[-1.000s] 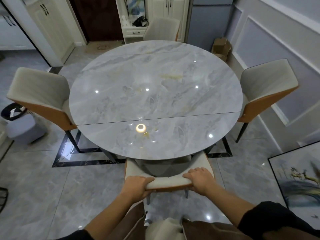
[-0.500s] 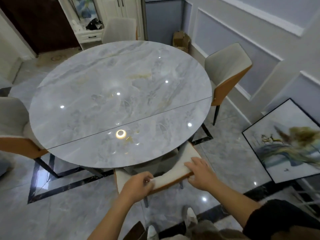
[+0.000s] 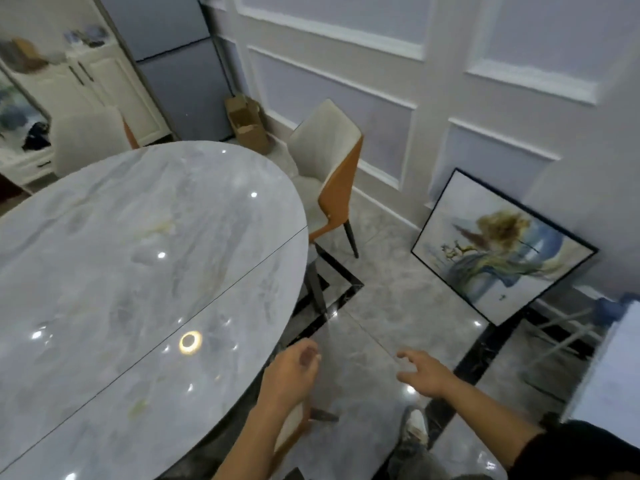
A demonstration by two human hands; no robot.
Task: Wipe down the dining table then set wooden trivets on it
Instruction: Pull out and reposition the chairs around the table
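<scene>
My left hand (image 3: 289,375) is in the lower middle of the frame, just past the near edge of the round grey marble dining table (image 3: 131,271). Its fingers are curled loosely together and hold nothing. Under my left forearm I see the back of a white and orange chair (image 3: 291,427), pushed in under the table edge; the hand does not touch it. My right hand (image 3: 424,374) is to the right of the left one, over the glossy grey tile floor (image 3: 374,306), with the fingers spread apart and empty.

The table fills the left half of the frame. Its top is bare and shiny, with a thin seam line across it and reflections of lamps. A second white and orange chair (image 3: 332,174) stands at the upper middle, beside the far right edge of the table. A third pale chair (image 3: 86,140) is at the upper left, behind the table. A framed painting with a black frame (image 3: 498,247) leans against the panelled wall at the right. A brown cardboard box (image 3: 246,126) sits on the floor in the corner at the upper middle. I see no trivets in this view.
</scene>
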